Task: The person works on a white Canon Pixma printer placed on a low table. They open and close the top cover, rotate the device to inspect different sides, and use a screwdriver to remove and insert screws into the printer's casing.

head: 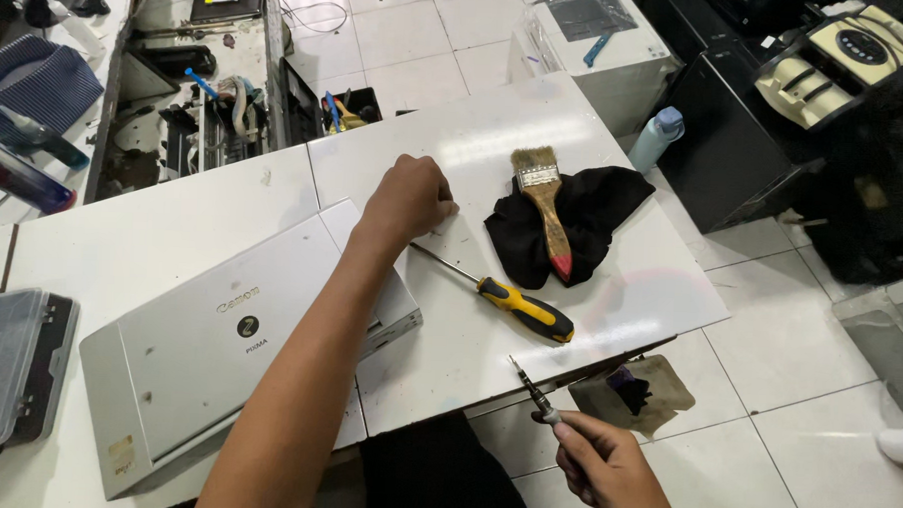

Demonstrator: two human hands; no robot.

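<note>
While the left hand rests closed on the white table, the right hand grips a small dark precision screwdriver; a yellow-handled screwdriver lies at its eleven o'clock

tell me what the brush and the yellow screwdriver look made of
Brush: seemingly a worn wooden handle with a red-stained tip, a shiny metal band and pale bristles. Screwdriver: thin bright metal shaft; glossy yellow-and-black handle, probably plastic or rubber.

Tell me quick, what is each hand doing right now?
Left hand: closed, knuckles up, resting on the white table; whether it holds anything cannot be told.
Right hand: closed around a small dark screwdriver, tip pointing up.
</note>
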